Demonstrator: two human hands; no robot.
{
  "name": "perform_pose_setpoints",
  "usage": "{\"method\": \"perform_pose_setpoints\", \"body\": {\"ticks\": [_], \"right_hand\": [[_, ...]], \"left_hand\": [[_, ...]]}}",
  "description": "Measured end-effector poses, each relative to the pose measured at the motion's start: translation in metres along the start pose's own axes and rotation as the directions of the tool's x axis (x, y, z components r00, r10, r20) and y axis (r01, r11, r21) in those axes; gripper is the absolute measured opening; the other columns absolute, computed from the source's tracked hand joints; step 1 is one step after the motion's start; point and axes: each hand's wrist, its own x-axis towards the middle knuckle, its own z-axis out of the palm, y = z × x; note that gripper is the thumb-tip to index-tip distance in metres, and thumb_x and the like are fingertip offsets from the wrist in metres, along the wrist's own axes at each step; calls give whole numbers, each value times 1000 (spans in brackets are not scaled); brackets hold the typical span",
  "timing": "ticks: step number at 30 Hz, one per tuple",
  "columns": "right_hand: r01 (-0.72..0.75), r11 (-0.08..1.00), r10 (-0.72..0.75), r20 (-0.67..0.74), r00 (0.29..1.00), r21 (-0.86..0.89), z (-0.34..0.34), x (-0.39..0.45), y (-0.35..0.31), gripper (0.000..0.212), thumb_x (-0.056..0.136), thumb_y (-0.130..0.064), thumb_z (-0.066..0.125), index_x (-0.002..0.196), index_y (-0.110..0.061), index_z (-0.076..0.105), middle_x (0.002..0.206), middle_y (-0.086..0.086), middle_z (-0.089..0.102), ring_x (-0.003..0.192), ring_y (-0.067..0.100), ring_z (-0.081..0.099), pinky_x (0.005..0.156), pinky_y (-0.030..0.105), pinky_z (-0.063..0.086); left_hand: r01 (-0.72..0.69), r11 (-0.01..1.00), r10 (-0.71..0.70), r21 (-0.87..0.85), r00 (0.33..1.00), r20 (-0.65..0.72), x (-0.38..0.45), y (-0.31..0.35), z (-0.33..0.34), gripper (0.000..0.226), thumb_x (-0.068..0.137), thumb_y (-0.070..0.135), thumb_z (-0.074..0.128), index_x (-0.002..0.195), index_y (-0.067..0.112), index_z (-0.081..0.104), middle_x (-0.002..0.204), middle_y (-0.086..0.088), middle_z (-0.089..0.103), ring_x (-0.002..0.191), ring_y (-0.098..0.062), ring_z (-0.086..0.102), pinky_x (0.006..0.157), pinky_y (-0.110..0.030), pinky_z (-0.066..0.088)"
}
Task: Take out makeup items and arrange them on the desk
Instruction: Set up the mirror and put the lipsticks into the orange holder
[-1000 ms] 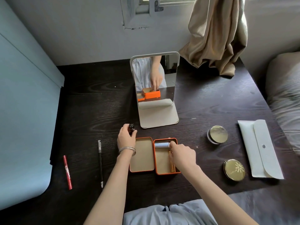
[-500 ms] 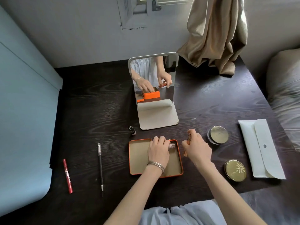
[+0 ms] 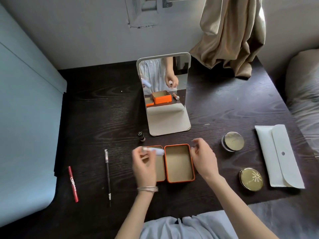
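The orange tin lies open and empty on the dark desk. Its lid sits against its left side, partly under my left hand. That hand pinches a pale blue tube, blurred, above the lid. My right hand hovers at the tin's right edge with loosely curled fingers and nothing visible in them. An orange-gold lipstick shows only in the mirror, lying beside the tin. A small dark bottle, black pencil and red pencil lie to the left.
To the right sit a gold-lidded jar, a gold compact and a white pouch. A beige curtain hangs over the back right corner. A grey pillow lies past the right edge.
My left hand has lifted the blue tube out of the tin and swung it left. My right hand no longer holds the lipstick and has dropped to the tin's right edge.
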Motion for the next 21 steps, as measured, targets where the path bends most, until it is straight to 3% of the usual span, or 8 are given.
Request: {"method": "perform_pose_setpoints", "body": {"ticks": [2, 6, 10, 13, 15, 18, 21], "right_hand": [[131, 990, -134, 61, 989, 45, 10, -7, -13, 19, 89, -15, 52, 108, -16, 57, 106, -4, 61, 95, 18, 59, 81, 32, 43], [303, 953, -286, 299, 911, -10, 32, -13, -32, 12, 92, -21, 50, 101, -19, 57, 99, -6, 59, 80, 11, 53, 77, 31, 47], [462, 885, -392, 462, 796, -46, 47, -22, -45, 19, 91, -24, 53, 108, -19, 59, 104, -5, 58, 91, 11, 51, 72, 23, 39], [649, 754, -483, 582, 654, -104, 63, -29, -53, 28, 87, -25, 62, 113, -17, 60, 110, 0, 58, 107, 19, 45, 82, 26, 37], [738, 632, -437, 678, 591, -235, 73, -30, -53, 37, 84, -29, 65, 118, -15, 59, 117, 4, 54, 113, 23, 39, 89, 31, 34], [810, 450, -435, 700, 566, -376, 84, -32, -50, 35, 79, -28, 70, 110, -12, 66, 111, 8, 56, 111, 29, 41, 86, 35, 34], [813, 434, -539, 611, 580, -389, 87, -31, -48, 19, 78, -23, 67, 94, -13, 72, 100, 6, 61, 105, 29, 46, 81, 35, 36]], "left_hand": [[101, 988, -88, 117, 990, -109, 15, -14, -29, 23, 82, 13, 69, 98, 12, 54, 95, -10, 62, 82, -17, 57, 80, -31, 48], [271, 909, -232, 318, 960, -156, 46, -40, -69, 25, 87, 28, 62, 99, 8, 53, 101, -12, 60, 90, -25, 58, 83, -40, 48], [202, 718, -304, 666, 952, 39, 66, -45, -71, 29, 87, 29, 62, 101, 5, 57, 109, -14, 57, 89, -28, 56, 80, -39, 44], [222, 679, -365, 700, 929, 60, 68, -44, -61, 38, 84, 32, 66, 113, 11, 53, 121, -12, 53, 103, -33, 58, 81, -40, 47], [220, 645, -360, 732, 932, 37, 66, -42, -56, 48, 84, 30, 67, 123, 13, 46, 128, -12, 45, 108, -34, 56, 80, -42, 49], [-57, 635, -90, 770, 985, 148, 56, -42, -56, 41, 83, 10, 65, 122, 17, 54, 125, -9, 45, 111, -28, 51, 81, -39, 52], [-402, 574, 133, 713, 906, 403, 39, -49, -61, 37, 76, -6, 62, 97, 24, 71, 117, -4, 57, 106, -28, 52, 81, -39, 51]]}}
